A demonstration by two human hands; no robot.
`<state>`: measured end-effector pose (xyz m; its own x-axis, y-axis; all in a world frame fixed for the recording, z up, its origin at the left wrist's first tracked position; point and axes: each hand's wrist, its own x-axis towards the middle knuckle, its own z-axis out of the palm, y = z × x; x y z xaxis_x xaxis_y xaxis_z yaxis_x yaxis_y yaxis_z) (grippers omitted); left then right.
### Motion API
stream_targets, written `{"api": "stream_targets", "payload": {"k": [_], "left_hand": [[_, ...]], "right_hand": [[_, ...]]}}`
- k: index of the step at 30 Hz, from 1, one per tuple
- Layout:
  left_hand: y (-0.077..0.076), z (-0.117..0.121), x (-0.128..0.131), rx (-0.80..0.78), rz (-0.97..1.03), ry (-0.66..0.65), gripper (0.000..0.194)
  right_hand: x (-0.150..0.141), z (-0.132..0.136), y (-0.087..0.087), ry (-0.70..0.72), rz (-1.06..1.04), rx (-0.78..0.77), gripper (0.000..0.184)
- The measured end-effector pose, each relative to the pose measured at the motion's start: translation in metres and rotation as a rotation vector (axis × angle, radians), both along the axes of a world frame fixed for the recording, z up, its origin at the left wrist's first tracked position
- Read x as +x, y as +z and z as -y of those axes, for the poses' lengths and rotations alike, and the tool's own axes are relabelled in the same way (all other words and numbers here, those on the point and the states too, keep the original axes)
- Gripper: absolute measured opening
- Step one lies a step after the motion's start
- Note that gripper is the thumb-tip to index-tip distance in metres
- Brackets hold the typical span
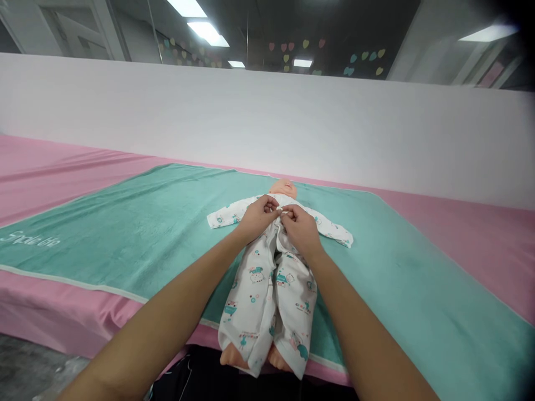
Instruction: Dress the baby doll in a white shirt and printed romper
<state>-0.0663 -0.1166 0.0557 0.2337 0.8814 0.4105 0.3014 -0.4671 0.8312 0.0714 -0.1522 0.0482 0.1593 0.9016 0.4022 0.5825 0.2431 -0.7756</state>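
Bright rectangular ceiling lights point(208, 30) shine above a tall white partition point(267, 128), and pastel paper hearts point(305, 47) dot the dark wall beyond it. Below the partition runs a pink padded surface point(480, 250), with a teal fleece towel point(125, 234) spread across it, its border trimmed in white and pale script lettering point(29, 239) stitched near its left corner (too slanted to read with certainty). On the towel, a peach vinyl baby doll point(285, 189) lies on its back, head toward the partition and 2 bare feet point(232, 355) resting near the towel's close edge. It wears a white cotton sleepsuit point(267, 295) printed with small teal and pink cartoon animals, its 2 sleeves stretched out to either side. The person's left hand point(256, 218) and right hand point(298, 233) meet over the doll's chest, and both sets of fingers point(271, 207) are closed, gripping the sleepsuit's front edges at the centre. A tiny pale fastener may sit between the fingertips, though it is too small to tell. Below the hands, the front of the sleepsuit is gathered in loose folds along its centre line, running down between the legs.
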Motion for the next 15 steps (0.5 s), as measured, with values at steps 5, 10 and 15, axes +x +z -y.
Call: {"api": "stream_targets", "payload": {"k": [5,10,15], "left_hand": [[-0.0012,-0.0018,-0.0002,-0.015,0.042,-0.013,0.014],[-0.0014,-0.0030,0.0007,-0.062,0.129,-0.037,0.013],[-0.0002,-0.0018,0.0011,-0.086,0.156,-0.044,0.009]], "right_hand": [[-0.0011,0.0027,0.0000,-0.020,0.040,0.014,0.022],[-0.0021,0.0018,-0.0012,-0.050,0.104,0.037,0.022],[-0.0034,0.0008,-0.0019,-0.049,0.132,0.055,0.025]]}}
